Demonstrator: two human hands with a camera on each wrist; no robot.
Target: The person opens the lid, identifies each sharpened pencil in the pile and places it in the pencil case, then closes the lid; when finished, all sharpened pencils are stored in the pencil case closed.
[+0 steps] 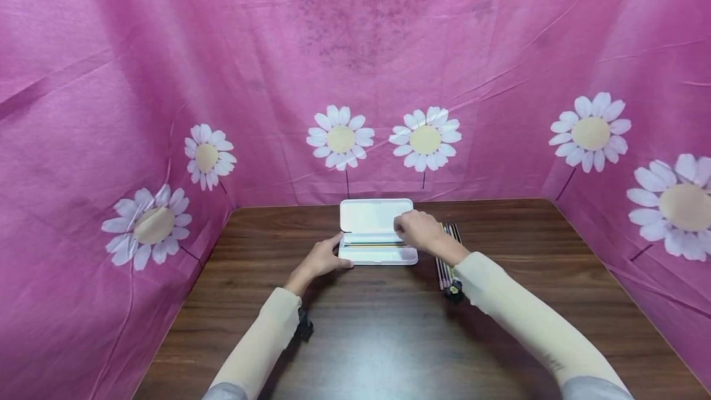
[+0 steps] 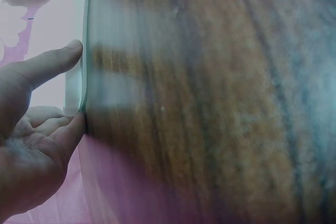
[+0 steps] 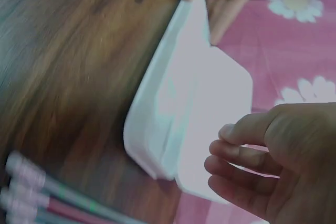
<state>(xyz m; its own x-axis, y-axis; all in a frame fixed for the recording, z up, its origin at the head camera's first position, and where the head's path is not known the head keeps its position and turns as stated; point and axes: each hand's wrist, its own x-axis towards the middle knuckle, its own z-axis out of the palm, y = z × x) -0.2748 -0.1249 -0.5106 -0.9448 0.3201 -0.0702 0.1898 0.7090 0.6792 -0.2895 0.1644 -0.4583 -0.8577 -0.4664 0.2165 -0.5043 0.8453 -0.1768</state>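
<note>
An open white plastic rectangular pencil case (image 1: 378, 233) lies on a dark wood-grain table (image 1: 389, 338), between the two hands, its lid raised away from the person. The left hand (image 1: 322, 259) holds the case's left end, the thumb (image 2: 52, 62) on its edge and the fingers (image 2: 65, 135) curled at its base. The right hand (image 1: 418, 228) hovers over the case's right part, fingers loosely bent (image 3: 236, 156) and pinching nothing that the wrist view shows. One thin pencil (image 1: 373, 244) lies lengthwise in the tray, just beneath the right hand. A bundle of striped pencils (image 1: 447, 258) with pink ends lies on the table beside the right wrist. Pink daisy-print cloth (image 1: 355, 66) stands beyond both hands.
</note>
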